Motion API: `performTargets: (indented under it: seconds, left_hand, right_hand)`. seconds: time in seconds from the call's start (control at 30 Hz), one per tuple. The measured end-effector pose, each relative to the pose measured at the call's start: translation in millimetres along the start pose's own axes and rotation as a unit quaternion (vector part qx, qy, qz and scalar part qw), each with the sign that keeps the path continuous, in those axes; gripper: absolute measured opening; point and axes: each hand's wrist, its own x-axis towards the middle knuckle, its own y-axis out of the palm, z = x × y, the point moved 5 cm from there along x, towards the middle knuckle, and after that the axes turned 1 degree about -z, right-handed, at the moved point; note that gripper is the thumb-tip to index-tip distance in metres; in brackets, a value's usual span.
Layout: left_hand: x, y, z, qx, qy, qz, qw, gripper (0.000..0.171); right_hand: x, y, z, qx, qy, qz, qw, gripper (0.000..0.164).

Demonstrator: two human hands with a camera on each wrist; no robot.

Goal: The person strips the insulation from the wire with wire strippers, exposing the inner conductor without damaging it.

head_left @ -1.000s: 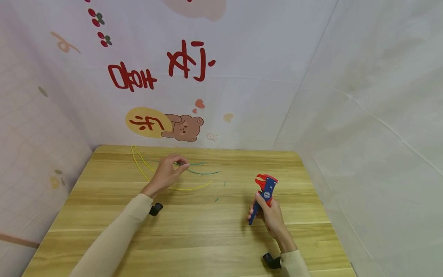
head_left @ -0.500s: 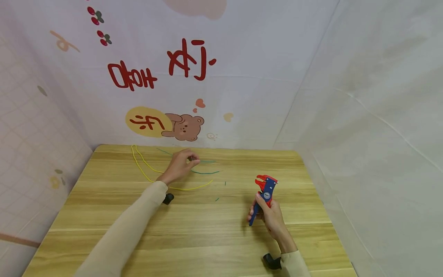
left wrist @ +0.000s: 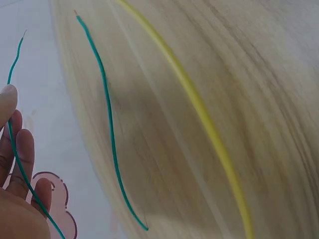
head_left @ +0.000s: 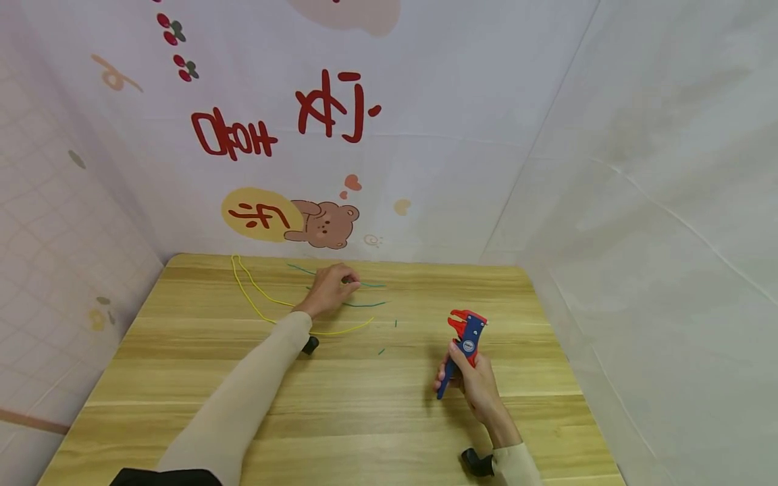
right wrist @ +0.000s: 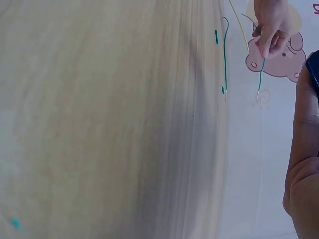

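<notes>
My left hand point(head_left: 333, 289) pinches a thin green wire point(left wrist: 20, 164) between thumb and fingers, raised above the far part of the table. Its visible upper tip is bare in the left wrist view. A second green wire point(left wrist: 110, 124), also with a bare tip, lies on the table below that hand. Closer to me a longer yellow wire point(head_left: 248, 295) curves under the left wrist. On the right, my right hand point(head_left: 479, 383) grips blue-and-red wire strippers point(head_left: 472, 329) by the handles, the red jaws pointing away and standing apart. Only a dark bit of them shows in the right wrist view.
Short green scraps lie mid-table, one piece point(head_left: 396, 323) farther back and another piece point(head_left: 381, 351) nearer. The wooden table point(head_left: 365, 418) ends at a printed fabric wall point(head_left: 437, 169) behind it. Black wrist cameras, one of them the right camera point(head_left: 477, 463), hang at both sleeves.
My left hand has moved right and slightly away with the green wire, lifting it from beside the other one. The right hand and the wire strippers stay nearly still.
</notes>
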Motion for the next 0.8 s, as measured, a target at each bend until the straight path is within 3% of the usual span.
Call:
performTargets:
  seconds: [0.37, 0.5, 0.63, 0.8]
  left_hand:
    - [3.8, 18.1, 9.3, 0.0, -0.033, 0.016, 0.9993, 0.01]
    - [10.4, 38.6, 43.1, -0.004, 0.005, 0.005, 1.0, 0.01]
    - [19.2, 62.7, 77.5, -0.001, 0.022, -0.001, 0.9997, 0.011]
    - [24.4, 73.2, 84.3, 0.014, 0.013, 0.0, 0.9998, 0.006]
  right_hand:
    - [-0.3, -1.2, -1.3, 0.001, 0.0, 0.0, 1.0, 0.039]
    - [-0.2, -1.9, -2.2, 0.001, 0.0, 0.0, 1.0, 0.039]
    - [0.5, -3.3, -3.4, 0.002, 0.002, -0.001, 1.0, 0.039]
    - [1.5, -4.4, -4.7, 0.002, 0.003, 0.0, 1.0, 0.04]
